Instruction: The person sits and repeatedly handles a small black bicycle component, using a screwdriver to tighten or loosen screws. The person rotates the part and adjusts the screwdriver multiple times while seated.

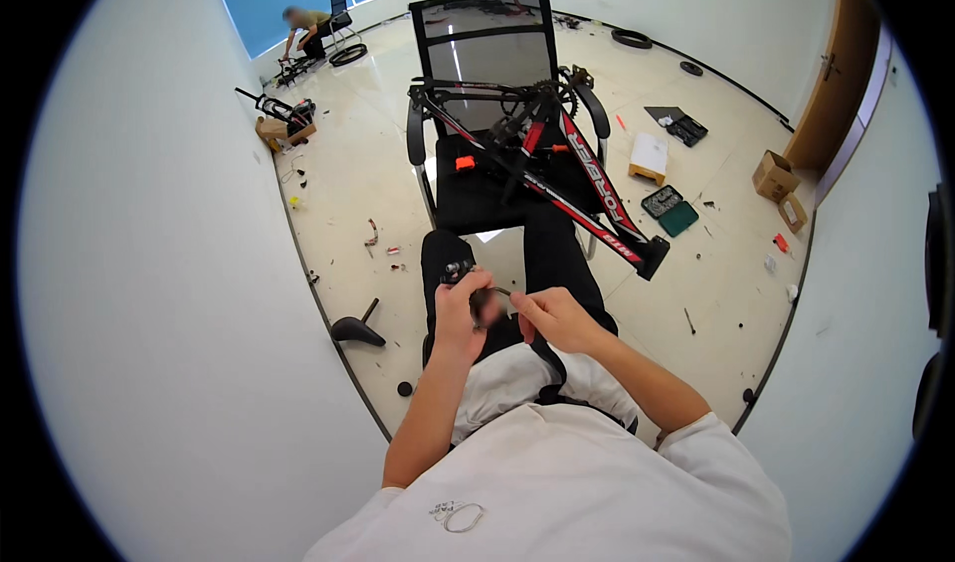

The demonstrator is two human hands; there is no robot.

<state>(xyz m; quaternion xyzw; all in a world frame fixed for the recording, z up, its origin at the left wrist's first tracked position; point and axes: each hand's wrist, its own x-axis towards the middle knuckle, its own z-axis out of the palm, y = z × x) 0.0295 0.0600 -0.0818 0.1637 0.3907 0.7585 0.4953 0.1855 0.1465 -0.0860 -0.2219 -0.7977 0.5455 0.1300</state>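
Note:
Over my lap, my left hand (460, 313) is closed around a dark metal bicycle part (458, 269) with shiny round pieces; its exact kind is blurred and partly covered by my fingers. Close to its right, my right hand (560, 320) pinches a thin, rod-like piece (502, 291) that reaches toward the part. Whether this piece is a cable or a tool I cannot tell. Ahead of my knees, a black, red and white bicycle frame (597, 179) rests slanted across a black mesh-backed chair (468, 199), with its crank and chainring (567, 90) at the far end.
A bicycle saddle (358, 331) lies on the floor at left. To the right are a green tool case (676, 217), a white and yellow box (649, 154), a black case (686, 129) and cardboard boxes (774, 176). Far left, another person (308, 30) crouches beside bicycle parts. Walls flank both sides.

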